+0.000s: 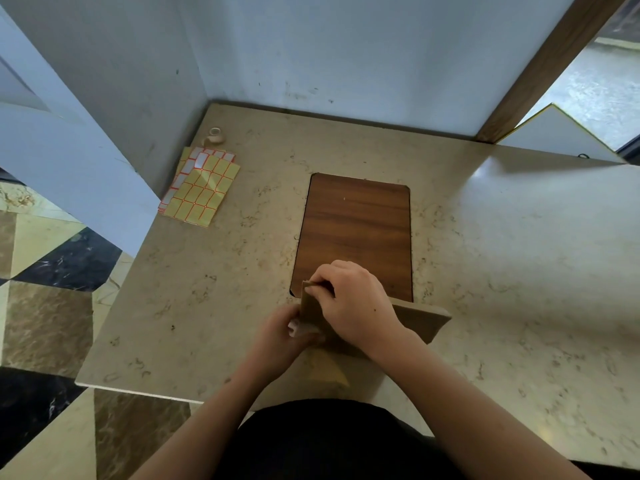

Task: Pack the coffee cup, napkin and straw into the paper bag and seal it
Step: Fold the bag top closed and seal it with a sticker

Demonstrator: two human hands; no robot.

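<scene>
A brown paper bag (420,320) stands near the front edge of the marble table, its top folded over. My right hand (349,303) lies over the folded top and pinches its left corner with curled fingers. My left hand (284,336) is at the bag's left side, and its fingers hold a small pale piece against the bag; what that piece is I cannot tell. No coffee cup, napkin or straw shows outside the bag.
Sheets of yellow and white stickers with red borders (201,187) lie at the table's far left. A small roll of tape (214,136) sits behind them near the wall. A dark wooden panel (356,233) is set into the tabletop beyond the bag.
</scene>
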